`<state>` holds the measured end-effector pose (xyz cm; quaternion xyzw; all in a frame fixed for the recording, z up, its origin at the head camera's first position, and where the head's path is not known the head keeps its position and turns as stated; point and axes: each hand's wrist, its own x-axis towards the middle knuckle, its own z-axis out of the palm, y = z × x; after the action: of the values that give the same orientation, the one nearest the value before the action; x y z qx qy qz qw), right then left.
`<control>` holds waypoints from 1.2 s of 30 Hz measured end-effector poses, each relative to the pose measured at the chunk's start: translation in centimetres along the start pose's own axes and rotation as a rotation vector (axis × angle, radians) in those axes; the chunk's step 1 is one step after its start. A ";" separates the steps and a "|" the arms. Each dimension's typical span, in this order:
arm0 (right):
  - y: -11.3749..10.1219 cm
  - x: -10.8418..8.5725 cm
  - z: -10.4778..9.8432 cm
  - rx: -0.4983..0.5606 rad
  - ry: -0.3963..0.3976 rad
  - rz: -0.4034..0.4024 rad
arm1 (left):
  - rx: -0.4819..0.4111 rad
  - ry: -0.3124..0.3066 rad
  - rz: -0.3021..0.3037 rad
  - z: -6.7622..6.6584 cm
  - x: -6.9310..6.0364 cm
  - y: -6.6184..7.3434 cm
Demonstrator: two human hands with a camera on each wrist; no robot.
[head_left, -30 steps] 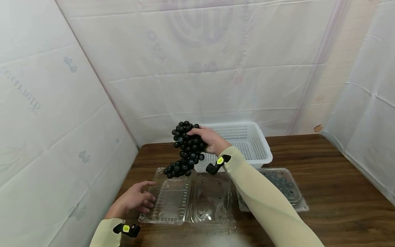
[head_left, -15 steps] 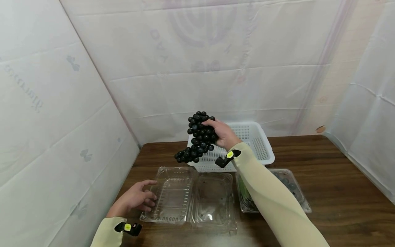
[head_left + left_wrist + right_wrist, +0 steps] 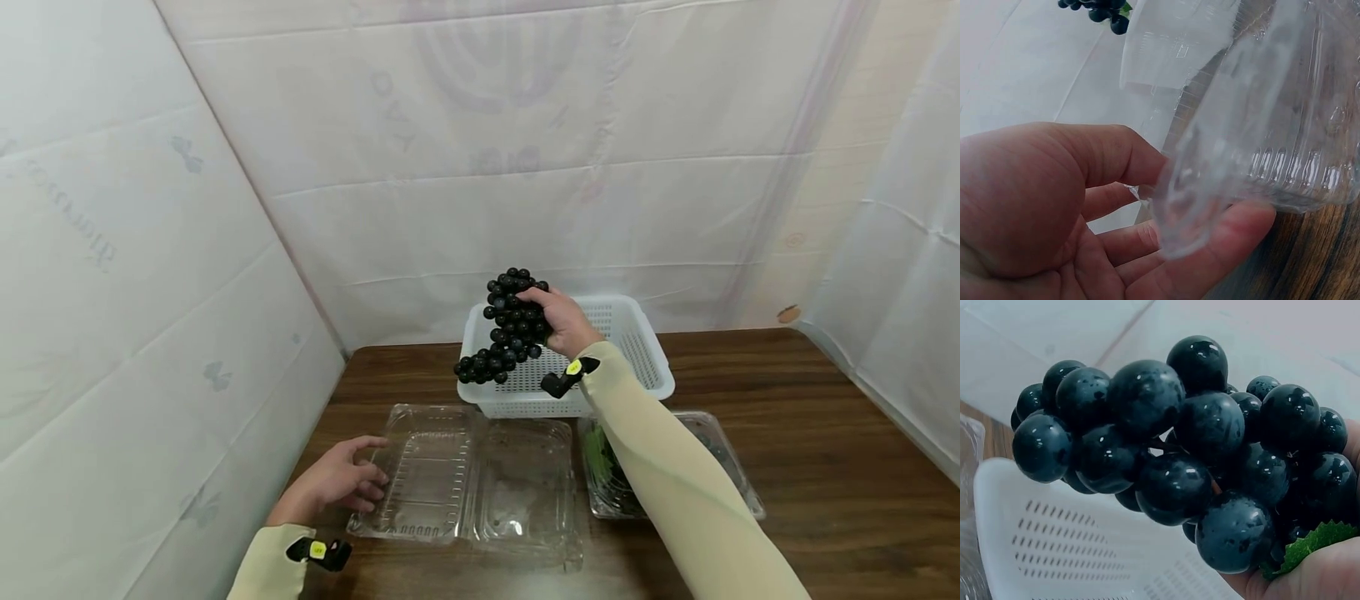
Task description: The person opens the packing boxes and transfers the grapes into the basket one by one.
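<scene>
A bunch of dark grapes (image 3: pixel 512 321) hangs from my right hand (image 3: pixel 567 323), which grips it above the white plastic basket (image 3: pixel 660 375). In the right wrist view the grapes (image 3: pixel 1147 400) fill the middle, and a serrated green leaf (image 3: pixel 1319 544) shows beside my thumb. My left hand (image 3: pixel 341 479) holds the left rim of an unfolded clear plastic clamshell box (image 3: pixel 431 475). The left wrist view has the box's corner (image 3: pixel 1185 212) between the thumb and fingers of my left hand (image 3: pixel 1085 206).
A shut clear clamshell box (image 3: pixel 720 446) with dark fruit and something green stands at the right, partly behind my right sleeve. Everything sits on a dark wooden table (image 3: pixel 825 467). White sheeting (image 3: pixel 480 208) walls in the back and sides.
My right hand has carried the grapes right and slightly up, from over the unfolded box to over the basket. The left hand stays at the box's rim. The head view has shifted slightly.
</scene>
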<state>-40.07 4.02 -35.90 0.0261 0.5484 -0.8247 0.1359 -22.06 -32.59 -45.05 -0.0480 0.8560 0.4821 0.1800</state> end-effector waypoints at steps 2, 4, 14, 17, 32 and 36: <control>0.0 0.2 -0.3 -0.024 0.020 0.003 | -0.001 0.002 -0.002 0.1 0.0 0.0; 0.0 0.3 -0.5 -0.040 0.031 0.008 | -0.002 0.003 -0.003 0.1 0.0 -0.1; -0.2 1.0 -1.3 -0.143 0.074 0.020 | -0.024 -0.017 0.006 0.1 -0.4 -0.3; -0.2 1.3 -1.5 -0.178 0.077 0.018 | -0.028 -0.021 0.007 0.0 -0.5 -0.3; 1.0 2.2 -2.4 -0.449 0.086 0.061 | -0.038 -0.025 -0.001 -0.2 -0.5 -0.5; 1.4 2.4 -2.7 -0.471 0.081 0.071 | -0.038 -0.036 0.006 -0.2 -0.6 -0.5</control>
<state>-42.31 5.49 -38.69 0.0460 0.7292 -0.6671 0.1451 -21.41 -33.06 -45.13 -0.0401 0.8435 0.4998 0.1927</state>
